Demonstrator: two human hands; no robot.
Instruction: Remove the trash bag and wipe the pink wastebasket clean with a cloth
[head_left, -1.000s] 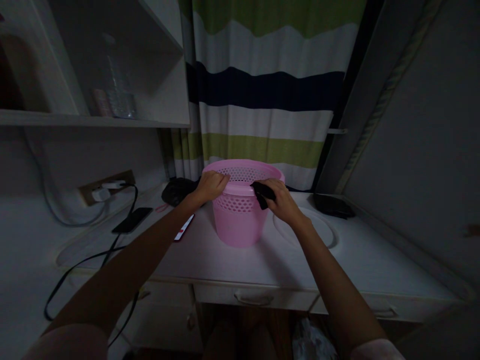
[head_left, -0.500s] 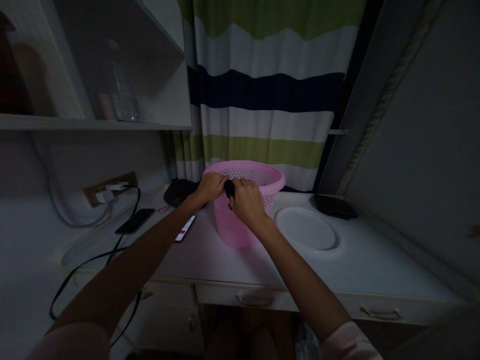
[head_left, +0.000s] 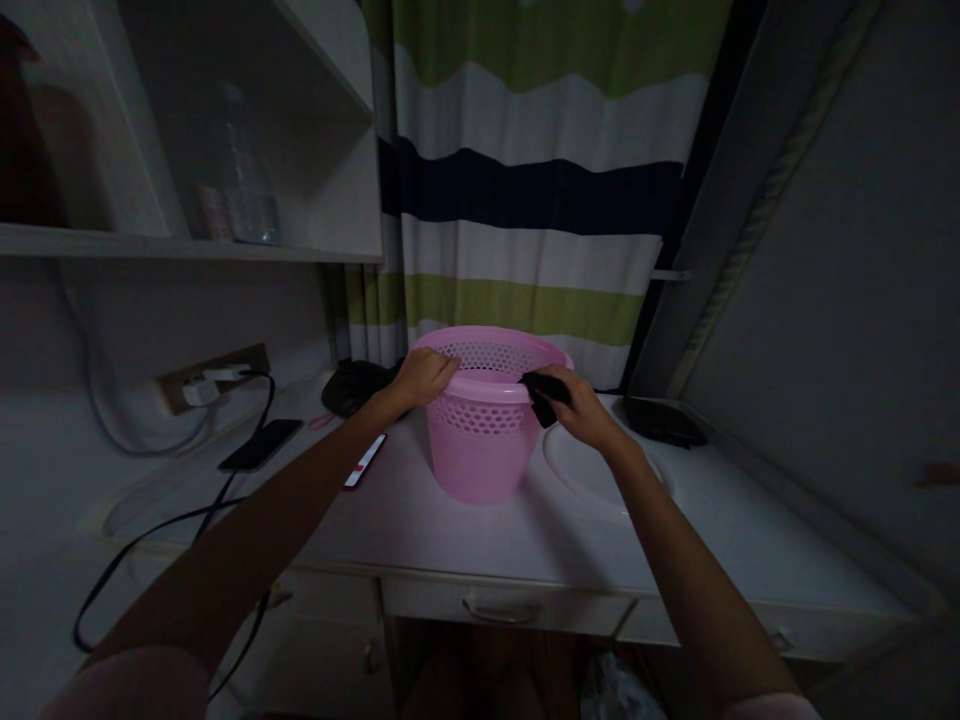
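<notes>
A pink plastic basket (head_left: pixel 480 460) with a perforated upper band stands upright on the white desk (head_left: pixel 420 535). My left hand (head_left: pixel 426 378) grips its rim at the left front, fingers wrapped over the edge. At the right front of the rim, my right hand (head_left: pixel 577 400) holds a black cloth (head_left: pixel 546 395) against the edge. Part of the cloth hangs down outside the basket. The bottom of the basket's inside is hidden from me.
Right of the basket lies a white round lid or tray (head_left: pixel 600 465), with a black flat object (head_left: pixel 664 420) behind it. To the left are a lit phone (head_left: pixel 366 462), a dark phone (head_left: pixel 261 445), black cables (head_left: pixel 150 540) and a black bag (head_left: pixel 356 388). A striped curtain (head_left: pixel 525 250) hangs behind.
My right hand has slid the black cloth along the rim from the front middle to the right side. My left hand stays on the rim at the left.
</notes>
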